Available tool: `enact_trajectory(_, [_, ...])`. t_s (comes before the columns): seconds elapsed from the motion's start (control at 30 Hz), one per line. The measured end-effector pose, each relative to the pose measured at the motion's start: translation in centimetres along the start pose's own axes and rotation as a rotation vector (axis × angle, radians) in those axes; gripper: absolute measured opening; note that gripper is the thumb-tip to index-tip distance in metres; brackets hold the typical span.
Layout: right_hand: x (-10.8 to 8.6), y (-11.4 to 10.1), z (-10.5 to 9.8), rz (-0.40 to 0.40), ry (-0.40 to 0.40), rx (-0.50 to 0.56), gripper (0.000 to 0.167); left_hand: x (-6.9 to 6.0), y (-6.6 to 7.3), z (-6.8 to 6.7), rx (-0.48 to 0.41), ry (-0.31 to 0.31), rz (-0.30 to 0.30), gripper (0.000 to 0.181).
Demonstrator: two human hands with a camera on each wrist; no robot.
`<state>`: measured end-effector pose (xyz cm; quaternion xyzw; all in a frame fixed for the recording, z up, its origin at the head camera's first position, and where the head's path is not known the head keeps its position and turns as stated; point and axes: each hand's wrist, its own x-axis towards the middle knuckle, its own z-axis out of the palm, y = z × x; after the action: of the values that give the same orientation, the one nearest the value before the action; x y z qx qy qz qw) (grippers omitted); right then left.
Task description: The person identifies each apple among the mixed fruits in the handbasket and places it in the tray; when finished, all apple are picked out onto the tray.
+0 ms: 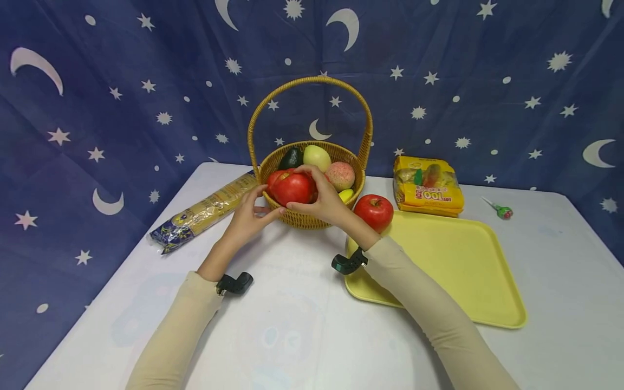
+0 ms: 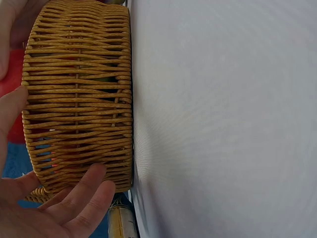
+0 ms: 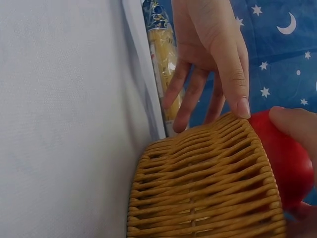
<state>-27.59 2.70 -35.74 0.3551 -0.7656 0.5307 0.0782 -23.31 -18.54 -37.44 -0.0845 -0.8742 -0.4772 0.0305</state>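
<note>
A wicker basket point(image 1: 304, 219) with a tall handle holds several fruits, among them a dark green avocado point(image 1: 291, 157), a pale green fruit point(image 1: 317, 157) and a pink peach-like fruit point(image 1: 340, 176). At its front, my right hand point(image 1: 324, 200) grips a large red fruit point(image 1: 292, 188) between thumb and fingers; in the right wrist view this red fruit point(image 3: 285, 158) is at the rim. My left hand point(image 1: 247, 218) is at the basket's front left, fingers spread. In the left wrist view, the left hand's fingers point(image 2: 81, 198) rest against the wicker wall point(image 2: 79, 109).
A long noodle packet point(image 1: 205, 211) lies left of the basket. To the right are a red apple point(image 1: 374, 212) by the corner of a yellow tray point(image 1: 453, 260), a yellow food package point(image 1: 428, 187) behind the tray, and a small wrapped lollipop point(image 1: 504, 211) at the far right.
</note>
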Motion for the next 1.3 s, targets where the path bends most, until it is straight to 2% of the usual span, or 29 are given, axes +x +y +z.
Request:
enact_trajectory(0.13, [-0.1,0.0,0.0,0.019,0.009,0.042,0.069,0.0,-0.2,-0.1,-0.001,0.003,-0.002,0.078])
enact_trajectory(0.4, [-0.8,0.2,-0.1,0.017,0.013,-0.015,0.065,-0.2,-0.4,0.0,0.007,-0.002,-0.008,0.078])
enact_trajectory(0.8, [-1.3,0.4,-0.1,-0.031,0.061,0.023,0.063,-0.2,-0.5,0.1,-0.008,0.000,-0.004,0.078])
enact_trajectory(1.3, [-2.0,-0.2,-1.2,-0.026,0.108,0.035,0.062,0.0,-0.1,0.0,-0.016,-0.005,0.000,0.079])
